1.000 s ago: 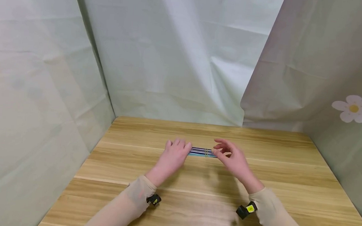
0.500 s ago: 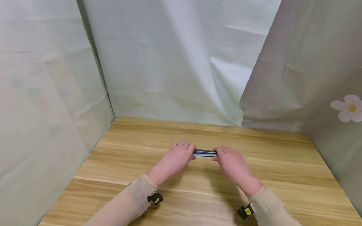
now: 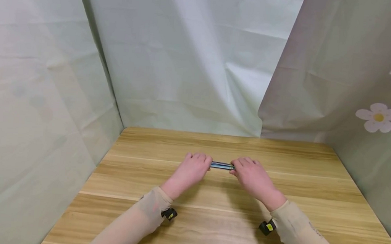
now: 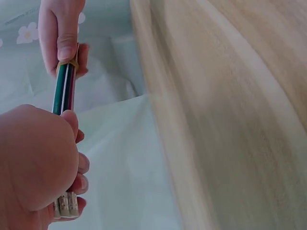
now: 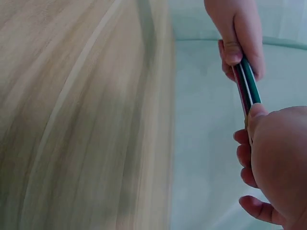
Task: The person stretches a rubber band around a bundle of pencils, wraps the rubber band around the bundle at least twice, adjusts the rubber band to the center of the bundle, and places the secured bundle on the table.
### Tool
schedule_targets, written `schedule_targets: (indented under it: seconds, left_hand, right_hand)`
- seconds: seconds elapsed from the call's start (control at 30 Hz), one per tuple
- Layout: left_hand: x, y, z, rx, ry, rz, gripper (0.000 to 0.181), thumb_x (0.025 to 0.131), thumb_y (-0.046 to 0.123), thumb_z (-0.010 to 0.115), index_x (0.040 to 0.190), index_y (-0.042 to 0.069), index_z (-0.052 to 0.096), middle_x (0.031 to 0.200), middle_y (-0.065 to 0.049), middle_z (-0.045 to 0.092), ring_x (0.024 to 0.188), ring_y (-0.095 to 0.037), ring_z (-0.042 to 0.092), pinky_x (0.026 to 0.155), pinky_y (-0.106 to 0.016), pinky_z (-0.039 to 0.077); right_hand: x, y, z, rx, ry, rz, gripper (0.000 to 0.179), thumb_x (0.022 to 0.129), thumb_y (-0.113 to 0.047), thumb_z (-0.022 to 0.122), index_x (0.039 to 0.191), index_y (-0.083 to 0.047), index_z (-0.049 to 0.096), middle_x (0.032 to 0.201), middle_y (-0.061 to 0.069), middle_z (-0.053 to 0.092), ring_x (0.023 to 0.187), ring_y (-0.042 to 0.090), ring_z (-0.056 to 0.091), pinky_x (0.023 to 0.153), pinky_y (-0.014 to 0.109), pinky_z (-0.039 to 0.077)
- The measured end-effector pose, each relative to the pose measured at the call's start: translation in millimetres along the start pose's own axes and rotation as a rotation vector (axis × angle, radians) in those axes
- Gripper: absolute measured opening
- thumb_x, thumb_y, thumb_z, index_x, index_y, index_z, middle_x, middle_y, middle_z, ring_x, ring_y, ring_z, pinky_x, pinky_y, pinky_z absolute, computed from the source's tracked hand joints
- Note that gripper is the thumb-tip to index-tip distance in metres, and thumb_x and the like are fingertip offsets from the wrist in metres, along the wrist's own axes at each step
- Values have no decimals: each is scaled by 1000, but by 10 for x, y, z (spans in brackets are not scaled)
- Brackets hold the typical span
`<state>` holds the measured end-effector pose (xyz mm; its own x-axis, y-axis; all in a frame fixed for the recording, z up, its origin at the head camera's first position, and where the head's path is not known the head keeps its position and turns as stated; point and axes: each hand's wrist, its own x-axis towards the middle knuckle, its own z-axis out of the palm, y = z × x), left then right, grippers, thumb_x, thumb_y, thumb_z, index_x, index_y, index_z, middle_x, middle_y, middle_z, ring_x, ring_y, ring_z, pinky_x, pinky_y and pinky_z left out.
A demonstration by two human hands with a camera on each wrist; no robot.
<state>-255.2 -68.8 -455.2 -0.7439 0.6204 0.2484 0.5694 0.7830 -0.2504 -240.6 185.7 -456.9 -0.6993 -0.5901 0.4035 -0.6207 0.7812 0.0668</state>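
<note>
A thin bundle of pencils (image 3: 220, 165), in green, dark blue, white and dark red, spans between my two hands above the table. My left hand (image 3: 193, 169) grips one end, its fingers curled round the shafts. Below that fist, silvery metal ferrules (image 4: 67, 205) show in the left wrist view. At the other end my right hand (image 3: 251, 178) holds the bundle between thumb and fingers. A yellowish rubber band (image 4: 68, 64) wraps the pencils right at the right hand's thumb. Both far ends of the bundle are mostly hidden by the hands.
The wooden table (image 3: 207, 230) lies under both arms. Pale fabric sheets (image 3: 185, 79) hang behind it and at both sides, with printed flowers on the right. A small black camera sits on each wrist, the right one (image 3: 267, 227) with a yellow label.
The right hand, earlier with raised, spread fingers beside the bundle's end, now grips it over the banded part. The left hand and the bundle have moved slightly to the right.
</note>
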Motion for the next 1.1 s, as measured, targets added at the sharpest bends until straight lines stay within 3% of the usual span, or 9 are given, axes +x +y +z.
schedule_targets:
  seconds: [0.13,0.23,0.4,0.5,0.6,0.67,0.87,0.97,1.1]
  left_hand:
    - [24,40,29,42,38,37,19,109,30,65,111,12,58,92,-1,62,80,-17,56,71,-34,46]
    - [38,80,13,45,40,53,21,108,33,66,111,13,59,92,-2,62,80,-17,56,71,-33,44]
    - [17,72,4,6,14,34,18,109,31,63,114,14,59,96,-1,64,84,-17,60,75,-34,46]
    - [8,34,14,7,11,30,16,110,30,61,113,15,59,96,0,63,83,-15,58,76,-34,46]
    - [20,47,-2,38,18,52,19,111,33,60,114,14,59,95,0,63,82,-16,57,75,-34,45]
    - [34,90,-7,72,36,74,20,110,34,60,114,14,60,96,0,63,83,-16,58,75,-34,46]
    - [55,190,1,104,77,139,22,110,37,61,111,15,60,95,1,64,82,-15,58,73,-33,46]
    - [42,179,18,75,64,110,22,109,36,62,113,15,61,98,0,67,86,-16,62,75,-33,47]
    - [21,121,57,36,34,67,21,109,34,63,114,14,61,100,-1,68,90,-17,64,76,-34,47]
  right_hand:
    - [23,-22,16,-72,17,-64,23,104,-29,73,109,-9,63,100,3,67,91,25,63,79,46,53]
    - [46,-47,21,-52,10,-91,26,103,-30,75,115,-8,66,102,2,68,94,26,64,82,48,54]
    - [40,-9,-19,88,-65,20,49,102,-38,74,139,-8,65,121,8,73,112,31,66,97,56,50]
    - [15,61,-49,67,-77,41,45,100,-43,74,131,-10,69,116,5,73,112,30,66,98,56,49]
    - [18,61,-56,3,-72,-26,32,102,-43,73,108,-12,69,101,0,70,102,27,66,92,54,53]
    - [30,27,-37,-28,-68,-61,30,103,-42,72,103,-13,65,96,-2,66,99,25,65,90,52,53]
    - [60,-46,-18,12,-93,-92,36,103,-45,70,115,-10,69,107,0,71,105,25,65,92,52,53]
    - [58,-27,-21,79,-108,-38,43,101,-46,73,124,-11,69,116,2,72,111,28,66,95,55,51]
    - [18,44,-37,94,-105,23,37,97,-44,79,117,-14,71,110,0,73,108,28,65,93,56,50]
